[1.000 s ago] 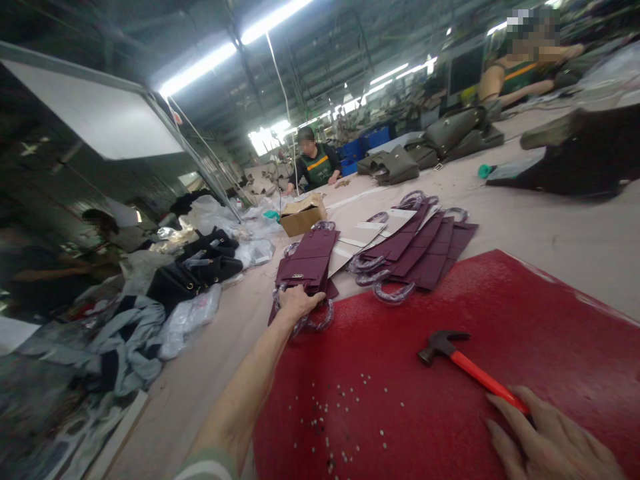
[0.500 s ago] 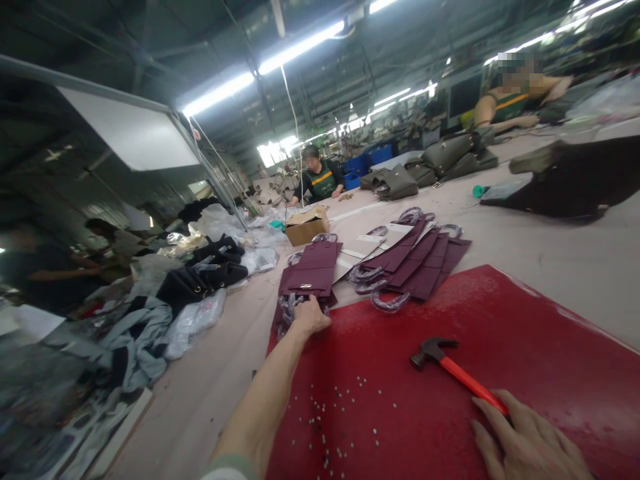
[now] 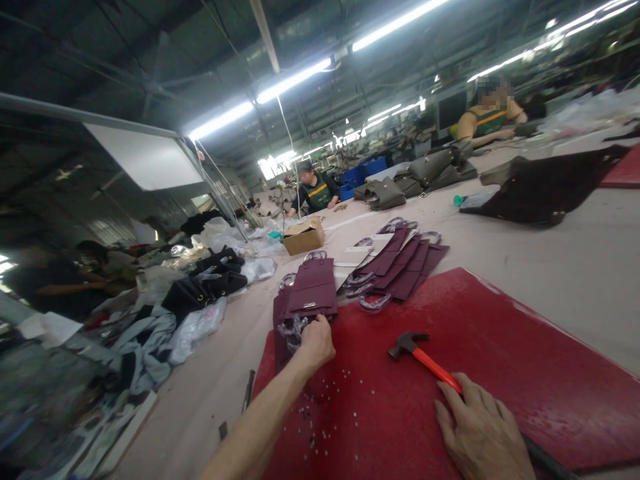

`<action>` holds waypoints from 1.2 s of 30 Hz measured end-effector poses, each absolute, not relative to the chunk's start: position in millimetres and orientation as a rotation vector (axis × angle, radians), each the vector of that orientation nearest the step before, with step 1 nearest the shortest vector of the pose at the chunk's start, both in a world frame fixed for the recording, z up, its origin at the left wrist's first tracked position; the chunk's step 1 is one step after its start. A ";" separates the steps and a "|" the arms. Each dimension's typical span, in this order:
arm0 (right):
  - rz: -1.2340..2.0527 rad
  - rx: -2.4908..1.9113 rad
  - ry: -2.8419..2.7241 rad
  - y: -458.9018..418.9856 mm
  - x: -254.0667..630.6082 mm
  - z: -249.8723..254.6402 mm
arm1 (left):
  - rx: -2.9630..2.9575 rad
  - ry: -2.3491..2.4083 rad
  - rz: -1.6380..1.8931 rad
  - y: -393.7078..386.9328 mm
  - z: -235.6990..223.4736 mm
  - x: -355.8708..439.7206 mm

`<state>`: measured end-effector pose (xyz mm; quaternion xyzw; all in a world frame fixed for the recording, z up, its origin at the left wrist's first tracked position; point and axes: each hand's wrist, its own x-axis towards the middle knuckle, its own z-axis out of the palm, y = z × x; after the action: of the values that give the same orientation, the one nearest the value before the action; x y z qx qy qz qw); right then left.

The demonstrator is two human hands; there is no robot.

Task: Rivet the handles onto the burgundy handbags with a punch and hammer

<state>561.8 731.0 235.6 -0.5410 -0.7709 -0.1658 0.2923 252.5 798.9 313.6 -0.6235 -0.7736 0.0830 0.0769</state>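
Observation:
My left hand (image 3: 316,343) is closed at the near edge of a burgundy bag panel (image 3: 315,283) with a small metal clasp, fingertips curled over that edge. Under this panel lie more burgundy pieces with plastic-wrapped handles (image 3: 290,330). My right hand (image 3: 483,427) lies over the handle of a claw hammer (image 3: 433,363), fingers bent around the red and black grip. The hammer's dark head rests on a red board (image 3: 500,333). Small round metal bits (image 3: 320,413) are scattered on the board between my hands.
More burgundy bag pieces (image 3: 407,267) are fanned out beyond the board. A cardboard box (image 3: 303,237) stands farther back. Black bags (image 3: 210,283) and plastic lie to the left, dark bags (image 3: 430,175) to the right. Co-workers sit across the table; other people are at left.
The view has shifted, so the hammer and board appear farther left. My left hand and the burgundy panel have come slightly nearer. My right hand stays at the hammer handle.

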 end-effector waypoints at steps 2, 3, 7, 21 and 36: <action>-0.407 -1.474 -2.072 728.6 561.3 238.9 | -1.847 -2.293 0.230 777.9 301.1 273.6; -0.390 -1.491 -2.083 727.3 560.8 241.3 | -1.837 -2.275 0.218 769.6 296.3 281.2; -0.351 -1.528 -2.128 723.1 557.7 252.1 | -1.903 -2.183 0.139 757.5 295.5 277.5; -0.375 -1.542 -2.133 721.9 554.4 255.8 | -1.879 -2.297 0.011 741.1 339.8 249.6; -0.001 -1.395 -2.095 719.3 547.4 256.4 | -2.629 -2.592 -0.070 532.7 263.8 404.3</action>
<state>547.4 719.3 256.4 -0.5274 -0.7921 -0.0004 0.3074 404.3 532.7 263.8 -0.6850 -0.6755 -0.0183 -0.2721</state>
